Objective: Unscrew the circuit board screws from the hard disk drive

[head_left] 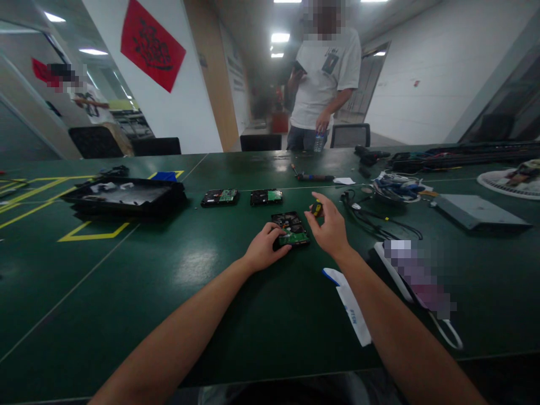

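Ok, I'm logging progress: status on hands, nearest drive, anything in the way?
Left hand on nearest drive. Right hand holding yellow-black tool beside it. Two other drives just beyond, seemingly not in the way.

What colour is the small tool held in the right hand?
The small tool is black and yellow, seen best in the head view.

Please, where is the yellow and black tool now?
In the head view, the tool is in the right hand, just right of the hard drive that the left hand touches.
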{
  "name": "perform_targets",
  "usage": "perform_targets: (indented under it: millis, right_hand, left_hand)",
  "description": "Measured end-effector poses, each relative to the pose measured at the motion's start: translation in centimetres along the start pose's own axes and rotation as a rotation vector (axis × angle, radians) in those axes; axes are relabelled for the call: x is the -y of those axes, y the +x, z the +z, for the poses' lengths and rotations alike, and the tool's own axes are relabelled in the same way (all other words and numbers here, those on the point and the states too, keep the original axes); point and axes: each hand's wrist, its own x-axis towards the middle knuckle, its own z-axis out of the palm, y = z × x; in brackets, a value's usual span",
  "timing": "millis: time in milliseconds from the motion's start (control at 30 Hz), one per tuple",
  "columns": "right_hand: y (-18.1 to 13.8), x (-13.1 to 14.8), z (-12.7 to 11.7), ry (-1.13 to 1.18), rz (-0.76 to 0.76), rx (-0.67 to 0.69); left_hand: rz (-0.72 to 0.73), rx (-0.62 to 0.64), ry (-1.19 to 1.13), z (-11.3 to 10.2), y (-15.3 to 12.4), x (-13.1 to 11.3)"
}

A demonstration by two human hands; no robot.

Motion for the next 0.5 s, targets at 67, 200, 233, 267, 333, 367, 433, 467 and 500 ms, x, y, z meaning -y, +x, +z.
perform_targets:
  millis: [67, 200, 233, 267, 333, 367, 433, 467, 500]
  right_hand:
    - [0.04, 0.25, -0.18, -0.062, -0.015, -0.004]
    - [0.06, 0.59, -0.48, -0.076, -0.014, 0.002]
    - [0.05, 0.65, -0.50, -0.054, -0.017, 0.012]
    - [0.04, 0.70, -0.50, -0.028, -0.021, 0.026]
    - [0.02, 0.80, -0.45, 0.000, -0.029, 0.047]
    - [0.01, 0.84, -0.42, -0.006, -0.030, 0.050]
    - [0.00, 0.91, -0.40, -0.052, -0.023, 0.041]
    - [0.00, 0.92, -0.40, -0.076, -0.016, 0.032]
    - [0.01, 0.92, -0.42, -0.093, -0.009, 0.023]
  left_hand:
    - [0.007, -0.006, -0.002, 0.02, -0.03, 0.00]
    - [0.000, -0.005, -0.004, -0.06, -0.07, -0.18]
    - [-0.003, -0.003, -0.006, -0.10, -0.07, -0.23]
    - [-0.006, -0.001, -0.009, -0.15, -0.07, -0.28]
    - [-0.007, 0.003, -0.016, -0.22, -0.07, -0.31]
    - [-0.006, 0.001, -0.020, -0.25, -0.07, -0.30]
    - [-0.005, -0.002, -0.027, -0.26, -0.09, -0.23]
    - [-0.005, -0.005, -0.030, -0.25, -0.10, -0.17]
    - [-0.007, -0.007, -0.031, -0.24, -0.12, -0.12]
